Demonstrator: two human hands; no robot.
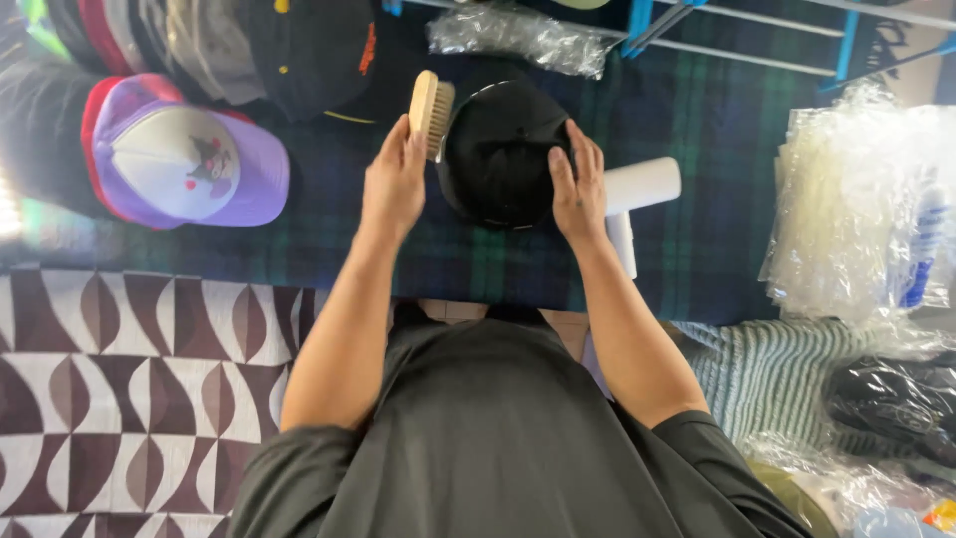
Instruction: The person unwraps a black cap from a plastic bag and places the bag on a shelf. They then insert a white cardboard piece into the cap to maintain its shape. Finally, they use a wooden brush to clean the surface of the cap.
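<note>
Surface: dark plaid cloth spread as the work area, patterned brown-and-white cloth at lower left.
Left hand: closed around a wooden brush, bristles facing right, touching the black cap's left edge.
Right hand: fingers spread flat, pressing the right side of the black cap; not a closed grip.
Cap position: straight ahead, between both hands, about equally near each.
Brush axis: long axis runs away from the person, alongside the cap.
Nearby: white handheld device just right of the right hand; purple-and-white cap well left; clear plastic bags far right.
</note>
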